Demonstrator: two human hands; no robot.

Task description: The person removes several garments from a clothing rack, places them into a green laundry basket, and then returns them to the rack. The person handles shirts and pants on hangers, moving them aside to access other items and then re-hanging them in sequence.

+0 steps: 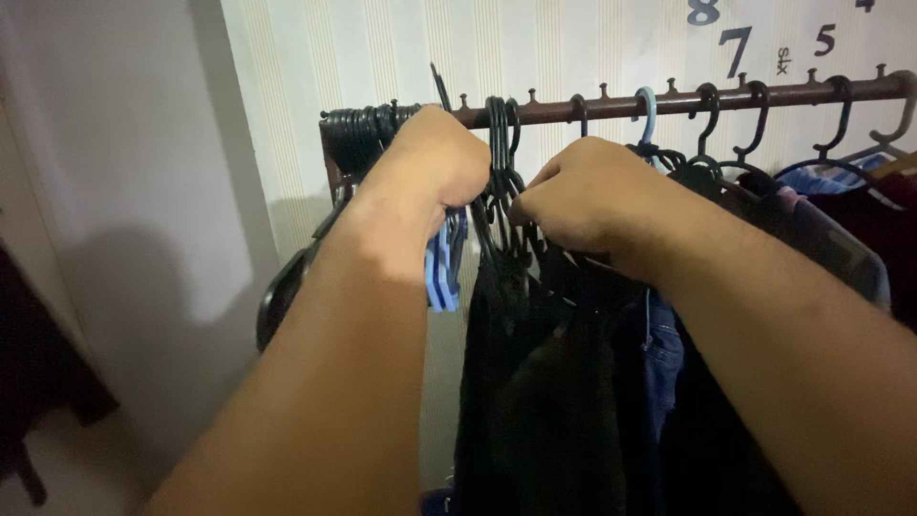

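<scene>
Along the dark wooden rail (pixel 611 103), studded with small pegs, soft black garments (pixel 544 382) and blue denim (pixel 664 354) hang from thin plastic hangers. Near the rail's left end, the left hand (pixel 430 167) is fisted around several blue hangers (pixel 441 263). Beside it, the right hand (pixel 583 196) pinches black hangers (pixel 501 182), knuckles raised.

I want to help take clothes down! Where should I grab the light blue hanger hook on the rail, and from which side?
Probably grip the light blue hanger hook just below its curve, at the neck, coming from the front. It hangs upright over the rail with a gap to the dark hooks beside it, so fingers fit there. Then lift up to clear the rail.
</scene>
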